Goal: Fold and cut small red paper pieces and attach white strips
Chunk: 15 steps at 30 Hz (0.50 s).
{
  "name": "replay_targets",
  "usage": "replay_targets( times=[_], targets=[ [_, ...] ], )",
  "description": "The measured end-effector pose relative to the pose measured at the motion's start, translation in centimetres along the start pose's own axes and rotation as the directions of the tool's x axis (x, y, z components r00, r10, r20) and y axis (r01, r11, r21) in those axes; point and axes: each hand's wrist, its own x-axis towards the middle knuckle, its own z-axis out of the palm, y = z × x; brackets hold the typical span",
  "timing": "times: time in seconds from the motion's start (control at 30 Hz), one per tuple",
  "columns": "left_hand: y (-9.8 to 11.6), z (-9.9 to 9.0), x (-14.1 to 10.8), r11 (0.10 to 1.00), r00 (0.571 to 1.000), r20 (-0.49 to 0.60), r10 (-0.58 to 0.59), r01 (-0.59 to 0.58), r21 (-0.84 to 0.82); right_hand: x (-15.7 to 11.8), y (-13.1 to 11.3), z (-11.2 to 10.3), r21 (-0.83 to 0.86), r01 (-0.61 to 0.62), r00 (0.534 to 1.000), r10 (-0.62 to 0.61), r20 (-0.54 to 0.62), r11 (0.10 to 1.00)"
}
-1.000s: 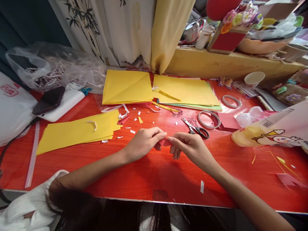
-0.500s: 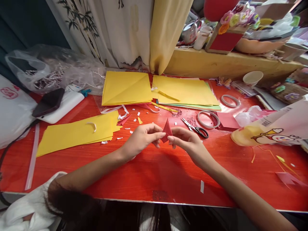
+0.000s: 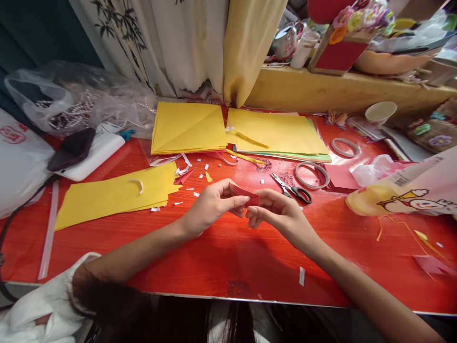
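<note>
Curtains (image 3: 193,47) are hung behind a red table (image 3: 200,269), whose near edge is left bare apart from a white scrap (image 3: 302,276) on the right. Open room is given between that edge and the hands; beyond them, space is bounded by two yellow stacks (image 3: 189,128) (image 3: 280,133), by yellow strips (image 3: 117,197) on the left, and by scissors (image 3: 291,189) and a tape roll (image 3: 310,185) just past the right hand (image 3: 280,208). On the cup (image 3: 410,195) at the right a cartoon figure with an ice-cream cone is printed; the red print on the white bag (image 3: 21,166) at far left cannot be read. Folded red paper (image 3: 254,198) is held above the table, pinched between thumb and fingers of the left hand (image 3: 210,206). Right fingers are half curled at its right end, the thumb set below; whether it is gripped there cannot be told. Half a second ago the paper was held point upward between both hands; now it is turned, its upper edge sloped down to the right.
</note>
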Motion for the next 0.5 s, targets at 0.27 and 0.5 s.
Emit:
replay_targets(
  times=[0.27, 0.5],
  targets=[
    [0.41, -0.61, 0.09, 0.991, 0.997, 0.071, 0.012, -0.022, 0.130, 0.34, -0.35, -0.83, 0.110, -0.190, 0.980, 0.182, 0.083, 0.976],
    [0.22, -0.49, -0.07, 0.998, 0.998, 0.069, 0.011, -0.015, 0.054, 0.36, -0.19, -0.74, 0.187, -0.089, 0.995, 0.096, -0.033, 0.978]
  ],
)
